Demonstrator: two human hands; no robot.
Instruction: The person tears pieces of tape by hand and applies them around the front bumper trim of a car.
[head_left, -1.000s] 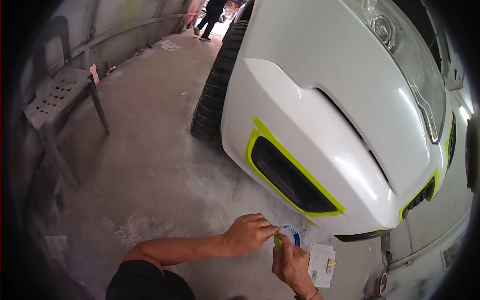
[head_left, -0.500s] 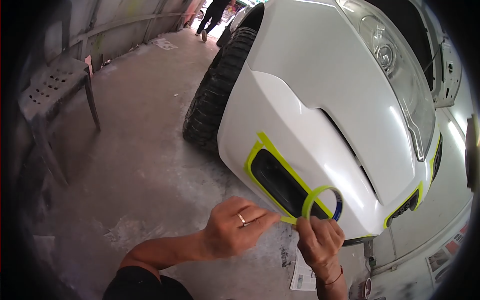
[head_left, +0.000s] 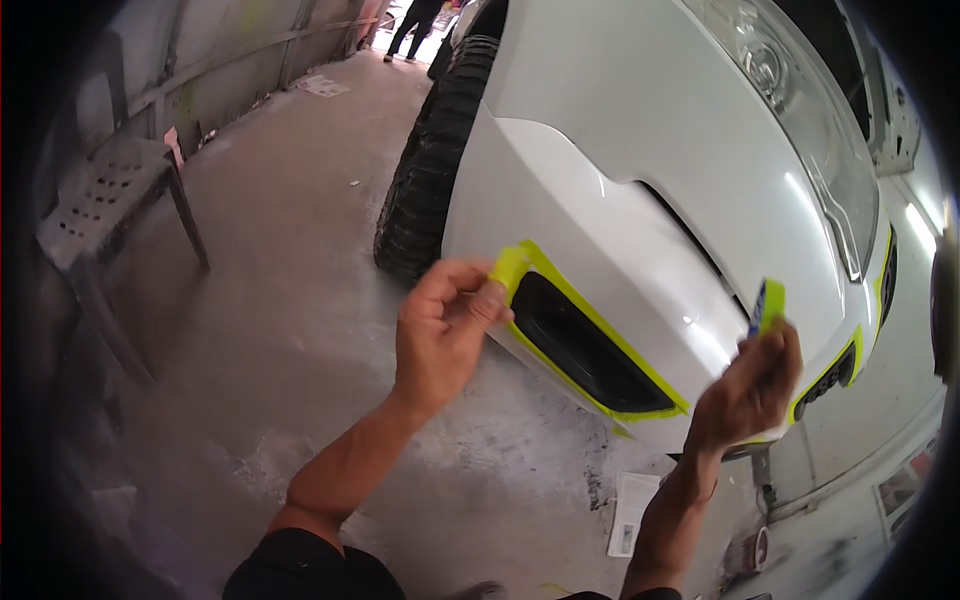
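Note:
My left hand (head_left: 440, 335) pinches a short strip of yellow-green masking tape (head_left: 511, 264) at the upper left corner of a dark bumper opening (head_left: 585, 350). I cannot tell whether the strip touches the bumper. Yellow-green tape edging (head_left: 600, 352) frames this opening in the white car bumper (head_left: 560, 215). My right hand (head_left: 748, 390) is closed around a roll of masking tape (head_left: 768, 308), seen nearly edge-on and apart from the left hand, in front of the bumper's right part. Motion blurs the right hand a little.
A black tyre (head_left: 435, 165) stands behind the bumper. On the left is a dusty plastic chair (head_left: 105, 195). Newspaper (head_left: 632, 510) lies on the floor by a small can (head_left: 750, 550). At the far doorway stands a person (head_left: 415, 25). More taped openings (head_left: 825, 385) are at right.
My hands have moved apart: the left up to the opening's corner with a tape strip, the right off to the right with the roll. My view has shifted slightly.

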